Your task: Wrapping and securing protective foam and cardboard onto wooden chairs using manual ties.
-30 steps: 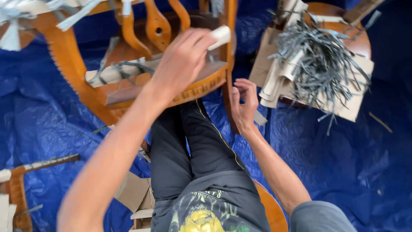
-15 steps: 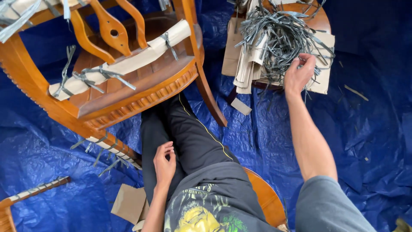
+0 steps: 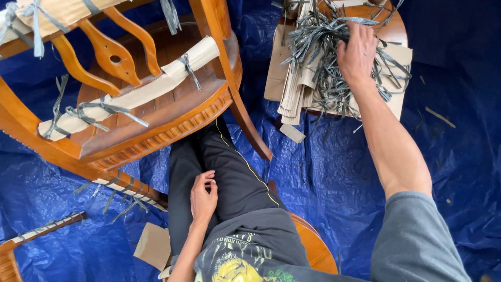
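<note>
Blue tarp covers the floor; at left a wooden chair lies tipped, its rail wrapped in tan paper. Left hand rests loosely open on a black-trousered thigh. Right hand grasps grey strips piled beside folded cardboard sheets.

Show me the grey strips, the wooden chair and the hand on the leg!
grey strips (image 3: 318,47), head view, middle of the tangled pile.
wooden chair (image 3: 172,117), head view, carved seat edge.
left hand (image 3: 202,199), head view, back of hand.
</note>
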